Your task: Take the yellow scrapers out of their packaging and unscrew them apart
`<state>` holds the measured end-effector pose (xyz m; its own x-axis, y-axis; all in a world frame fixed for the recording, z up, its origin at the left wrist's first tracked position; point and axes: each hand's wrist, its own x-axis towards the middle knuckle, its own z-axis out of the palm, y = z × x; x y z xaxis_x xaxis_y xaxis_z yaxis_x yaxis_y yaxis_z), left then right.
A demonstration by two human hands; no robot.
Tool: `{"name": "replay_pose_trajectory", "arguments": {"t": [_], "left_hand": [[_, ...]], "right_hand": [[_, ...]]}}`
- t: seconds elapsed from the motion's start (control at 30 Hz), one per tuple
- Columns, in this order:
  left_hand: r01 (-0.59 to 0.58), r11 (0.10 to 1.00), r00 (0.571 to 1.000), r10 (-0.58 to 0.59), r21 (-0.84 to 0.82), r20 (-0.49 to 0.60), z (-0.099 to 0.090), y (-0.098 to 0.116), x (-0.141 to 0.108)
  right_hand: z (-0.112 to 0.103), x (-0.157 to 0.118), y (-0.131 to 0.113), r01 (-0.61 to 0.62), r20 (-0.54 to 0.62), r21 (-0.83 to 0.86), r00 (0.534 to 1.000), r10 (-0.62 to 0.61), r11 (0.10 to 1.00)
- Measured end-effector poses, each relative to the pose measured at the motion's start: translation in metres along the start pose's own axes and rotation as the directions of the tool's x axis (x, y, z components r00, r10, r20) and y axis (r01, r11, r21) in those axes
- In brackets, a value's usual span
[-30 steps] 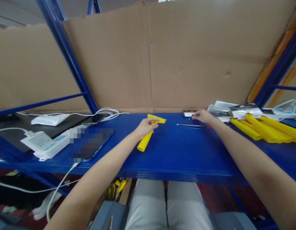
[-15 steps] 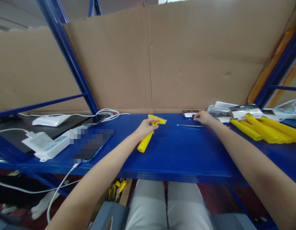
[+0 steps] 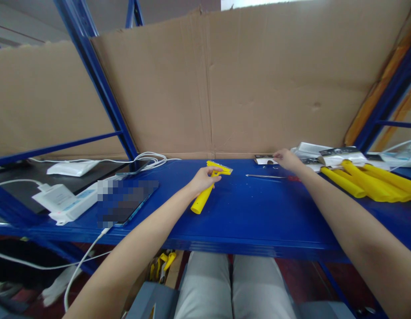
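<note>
In the head view my left hand (image 3: 207,178) is closed around a yellow scraper (image 3: 201,201), near where its handle meets the wide head. The handle points toward me and the head lies away from me. My right hand (image 3: 287,158) is at the back of the shelf with its fingers pinched together; whatever is between them is too small to make out. Beside those fingertips lies a small black-and-white packet (image 3: 263,160). A screwdriver (image 3: 265,176) rests below the right hand, its red handle partly covered by my wrist.
Several yellow handles (image 3: 374,181) lie at the right near black-and-white packets (image 3: 341,155). To the left are a phone (image 3: 128,204), a white power strip (image 3: 82,199) and white cables (image 3: 152,159). A cardboard wall (image 3: 258,88) stands behind the blue shelf (image 3: 238,221).
My right hand has moved slightly right and up, away from the small packet. The left hand keeps its hold on the scraper in nearly the same place.
</note>
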<state>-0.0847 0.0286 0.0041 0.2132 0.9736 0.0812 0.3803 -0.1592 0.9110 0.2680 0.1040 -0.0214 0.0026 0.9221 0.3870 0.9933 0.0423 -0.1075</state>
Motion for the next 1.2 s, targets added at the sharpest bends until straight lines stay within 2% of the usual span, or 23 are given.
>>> {"name": "replay_pose_trajectory", "arguments": {"t": [0.17,0.37,0.63,0.83,0.97,1.07,1.13,1.2], "left_hand": [[-0.014,1.0,1.0,0.014,-0.014,0.009,0.001,-0.006,0.003],[-0.045,0.999,0.998,0.046,-0.019,0.045,0.001,-0.006,0.002],[-0.063,0.997,0.998,0.064,-0.048,0.026,0.003,-0.006,0.0],[-0.011,0.999,1.0,0.011,-0.05,-0.005,0.006,-0.004,0.001],[-0.018,0.999,1.0,0.018,-0.035,0.003,0.006,-0.005,0.002],[-0.069,0.998,0.995,0.07,-0.012,0.072,0.005,-0.008,0.002],[-0.105,0.994,0.986,0.103,0.01,0.129,0.004,-0.01,0.002],[-0.13,0.991,0.98,0.122,0.041,0.155,0.003,-0.011,0.002]], "right_hand": [[0.006,0.008,-0.007,0.07,0.115,-0.047,0.991,-0.064,0.996],[0.009,0.015,-0.018,0.036,0.251,-0.132,0.968,-0.001,0.991],[0.001,0.01,-0.041,-0.097,0.239,-0.242,0.958,0.157,0.965],[-0.016,-0.004,-0.056,-0.14,0.143,-0.27,0.973,0.184,0.953],[-0.027,-0.022,-0.07,-0.046,0.028,-0.16,0.998,0.051,0.986],[-0.03,-0.038,-0.078,0.058,-0.05,-0.052,0.997,-0.061,0.997],[-0.031,-0.046,-0.078,0.134,-0.009,-0.033,0.991,-0.135,0.99],[-0.031,-0.051,-0.071,0.209,0.084,-0.014,0.975,-0.208,0.978]]}}
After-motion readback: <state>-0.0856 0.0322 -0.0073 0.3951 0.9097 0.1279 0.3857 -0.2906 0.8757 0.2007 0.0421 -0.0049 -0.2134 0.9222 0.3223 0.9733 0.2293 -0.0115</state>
